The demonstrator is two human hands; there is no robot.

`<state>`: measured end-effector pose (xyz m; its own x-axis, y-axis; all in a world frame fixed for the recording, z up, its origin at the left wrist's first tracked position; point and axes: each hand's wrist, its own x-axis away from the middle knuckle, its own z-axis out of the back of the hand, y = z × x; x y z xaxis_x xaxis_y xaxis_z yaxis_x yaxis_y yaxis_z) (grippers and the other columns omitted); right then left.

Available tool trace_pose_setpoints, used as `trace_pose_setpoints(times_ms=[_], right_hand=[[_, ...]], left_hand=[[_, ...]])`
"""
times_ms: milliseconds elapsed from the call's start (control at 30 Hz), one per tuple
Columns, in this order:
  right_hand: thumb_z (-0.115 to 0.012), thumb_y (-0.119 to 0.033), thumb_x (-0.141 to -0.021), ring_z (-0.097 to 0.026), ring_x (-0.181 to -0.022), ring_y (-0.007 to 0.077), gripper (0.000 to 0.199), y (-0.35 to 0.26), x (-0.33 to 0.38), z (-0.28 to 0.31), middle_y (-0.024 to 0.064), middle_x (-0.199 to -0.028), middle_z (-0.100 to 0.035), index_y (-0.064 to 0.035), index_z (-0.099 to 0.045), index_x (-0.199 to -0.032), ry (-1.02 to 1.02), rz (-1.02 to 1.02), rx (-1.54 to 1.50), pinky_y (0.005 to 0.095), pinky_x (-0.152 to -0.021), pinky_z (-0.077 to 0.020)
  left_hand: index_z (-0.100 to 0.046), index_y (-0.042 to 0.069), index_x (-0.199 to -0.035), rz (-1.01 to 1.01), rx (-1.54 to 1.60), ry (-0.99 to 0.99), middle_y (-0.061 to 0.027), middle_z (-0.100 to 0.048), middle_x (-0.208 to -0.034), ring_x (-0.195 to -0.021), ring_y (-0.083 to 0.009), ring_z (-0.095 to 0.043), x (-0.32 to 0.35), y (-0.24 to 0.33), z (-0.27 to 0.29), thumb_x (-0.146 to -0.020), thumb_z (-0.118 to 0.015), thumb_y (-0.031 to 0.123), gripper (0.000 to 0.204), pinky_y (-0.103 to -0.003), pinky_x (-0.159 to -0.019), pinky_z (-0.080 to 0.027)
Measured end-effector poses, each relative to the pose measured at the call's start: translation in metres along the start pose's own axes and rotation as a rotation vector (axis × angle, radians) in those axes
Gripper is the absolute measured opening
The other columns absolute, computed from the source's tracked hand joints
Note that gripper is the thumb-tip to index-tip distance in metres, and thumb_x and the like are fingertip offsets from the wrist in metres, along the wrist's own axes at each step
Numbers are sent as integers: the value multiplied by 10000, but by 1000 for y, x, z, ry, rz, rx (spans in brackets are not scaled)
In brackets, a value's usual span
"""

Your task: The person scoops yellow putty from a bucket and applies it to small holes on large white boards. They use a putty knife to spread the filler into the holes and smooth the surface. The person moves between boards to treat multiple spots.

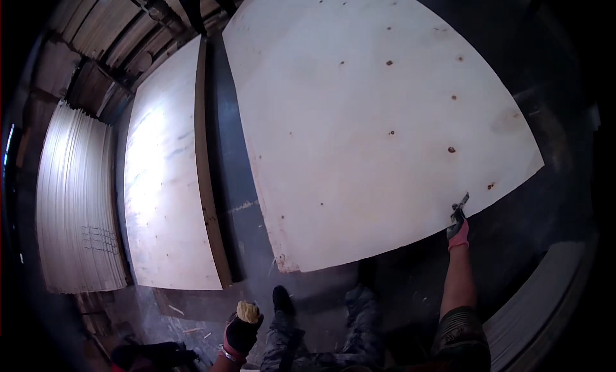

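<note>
A large pale plywood sheet [346,115] with several dark knots fills the middle and right of the view. My right hand [457,229], in a dark glove with a pink cuff, is at the sheet's near right edge. It is closed around a putty knife [464,200], whose blade points away over the wood, left of a knot near the corner. Low in the view, apart from the sheet, my left hand [242,333] wears a dark glove. A yellowish lump of putty-like material [248,312] sits in its closed fingers.
Left of the sheet lies a stack of plywood [170,167], across a narrow dark gap. Further left stands a pile of thin pale sheets [77,205]. Another person [199,3] stands at the far end. Wood scraps [176,310] litter the floor near my feet.
</note>
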<state>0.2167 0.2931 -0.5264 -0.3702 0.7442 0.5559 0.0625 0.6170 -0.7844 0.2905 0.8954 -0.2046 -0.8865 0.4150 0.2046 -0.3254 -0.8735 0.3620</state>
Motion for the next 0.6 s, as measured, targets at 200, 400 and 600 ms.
trace_pose_setpoints(times_ms=[200, 400, 600], right_hand=[[-527, -329, -836, -385, -524, 69, 190, 45, -15, 102, -50, -651, -412, -158, -595, -882, 16, -452, 350, 228, -452, -331], [-519, -223, -841, -549, -681, 121, 342, -1, 163, 68, -6, -880, -585, -165, -485, -1177, -28, -516, 79, 238, -599, -447], [-555, -220, -822, -545, -679, 139, 203, 29, 288, 37, 10, -804, -588, -135, -560, -1006, 201, -464, 138, 250, -577, -432]], left_hand=[[-605, 68, -972, 205, -52, -235, -108, -611, -950, -903, -279, -580, -39, 50, 2, -758, -618, 158, 232, -363, -808, -456], [-608, 78, -966, -221, -152, -109, -104, -612, -903, -896, -287, -572, -72, 77, 57, -763, -624, 189, 232, -356, -782, -457], [-579, 36, -978, 262, 782, -88, -103, -599, -943, -911, -270, -562, -38, 17, 24, -775, -610, 138, 229, -334, -824, -443]])
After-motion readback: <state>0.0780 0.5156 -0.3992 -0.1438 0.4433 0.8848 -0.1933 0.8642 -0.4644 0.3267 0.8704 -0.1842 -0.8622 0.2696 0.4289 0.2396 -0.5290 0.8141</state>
